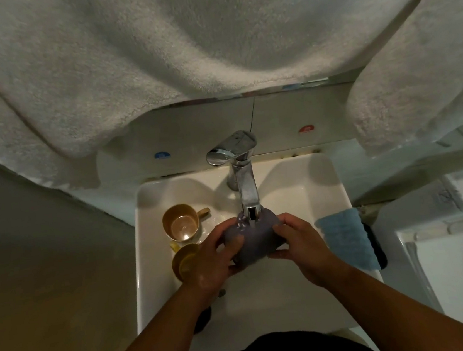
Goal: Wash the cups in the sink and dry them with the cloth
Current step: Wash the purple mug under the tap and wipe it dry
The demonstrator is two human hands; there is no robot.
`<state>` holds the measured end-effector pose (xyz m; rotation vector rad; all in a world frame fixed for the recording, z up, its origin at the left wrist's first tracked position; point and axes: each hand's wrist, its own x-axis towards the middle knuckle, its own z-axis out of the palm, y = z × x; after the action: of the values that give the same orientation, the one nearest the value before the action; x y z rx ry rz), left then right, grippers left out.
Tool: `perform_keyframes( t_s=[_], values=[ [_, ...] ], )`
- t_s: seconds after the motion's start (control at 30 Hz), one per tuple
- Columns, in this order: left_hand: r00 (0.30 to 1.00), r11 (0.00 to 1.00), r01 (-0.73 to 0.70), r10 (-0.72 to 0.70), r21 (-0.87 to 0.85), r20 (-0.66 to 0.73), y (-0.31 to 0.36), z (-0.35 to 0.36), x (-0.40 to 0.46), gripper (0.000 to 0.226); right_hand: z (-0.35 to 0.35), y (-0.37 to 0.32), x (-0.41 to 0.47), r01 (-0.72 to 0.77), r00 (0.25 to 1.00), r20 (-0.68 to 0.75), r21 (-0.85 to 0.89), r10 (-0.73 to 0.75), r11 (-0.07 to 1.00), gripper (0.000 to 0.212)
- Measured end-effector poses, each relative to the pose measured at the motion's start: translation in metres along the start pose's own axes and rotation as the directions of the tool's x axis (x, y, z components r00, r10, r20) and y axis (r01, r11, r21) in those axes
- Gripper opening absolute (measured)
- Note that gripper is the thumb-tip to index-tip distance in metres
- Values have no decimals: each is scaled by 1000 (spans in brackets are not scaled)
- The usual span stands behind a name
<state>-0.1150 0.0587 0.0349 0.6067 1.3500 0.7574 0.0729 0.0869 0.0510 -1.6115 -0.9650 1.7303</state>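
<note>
Grey cup [254, 238]: held on its side over the sink [325, 190], just under the tap spout [249, 202]; water running onto its upper end.
Left hand [213, 260]: wrapped round the grey cup's left side, fingers curled over its body, thumb underneath.
Right hand [301, 247]: gripping the grey cup's right side, fingers bent round its far end, thumb at the near edge.
Gold cup [182, 223]: upright in the basin's left part, mouth up, handle pointing right; apart from the hands.
Yellow cup [185, 261]: tipped on its side in the basin, just in front of the gold cup, partly hidden behind the left hand.
Cloth [347, 238]: blue, draped over the sink's right rim, near the right hand, not touching it.
Tap: chrome, centred at the back of the sink, lever on top.
Towels [151, 54]: pale, hanging above the sink, filling the upper view.
Stickers: blue [161, 154] left and red [306, 129] right on the wall behind the tap.
</note>
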Motion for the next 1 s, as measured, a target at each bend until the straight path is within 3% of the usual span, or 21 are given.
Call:
perform_keyframes(
  t_s=[0.07,0.2,0.33,0.43,0.53,0.63,0.73,0.87,1.0],
  values=[
    [1000,1000,4,-4,-11,28,0,-3,-4,39,2,4,0,32,999,8,-67,-32,997,12],
    [995,1000,8,-11,23,99,-1,-4,-6,59,15,8,1,69,995,-50,-301,-88,951,44],
    [996,998,-13,8,59,90,1,-6,-9,61,17,0,9,25,994,-93,-263,-51,964,14],
    [995,997,-52,47,59,88,4,-4,-13,55,20,0,11,46,990,-111,-351,-91,935,24],
    [991,971,-130,119,198,66,3,-4,-14,62,24,1,11,80,981,-116,-486,-155,870,27],
    [992,980,-130,129,148,16,1,-3,-14,57,21,0,18,98,984,-84,-477,-156,873,23],
    [990,980,-138,139,144,5,3,-3,-15,50,23,-1,20,134,977,-23,-711,-214,690,22],
    [979,939,-198,204,281,5,2,-4,-12,51,33,-3,18,41,966,-159,-686,-205,726,29],
    [979,947,-172,194,272,-55,2,-9,-12,46,27,-10,17,112,990,8,-670,-144,734,24]
  ],
)
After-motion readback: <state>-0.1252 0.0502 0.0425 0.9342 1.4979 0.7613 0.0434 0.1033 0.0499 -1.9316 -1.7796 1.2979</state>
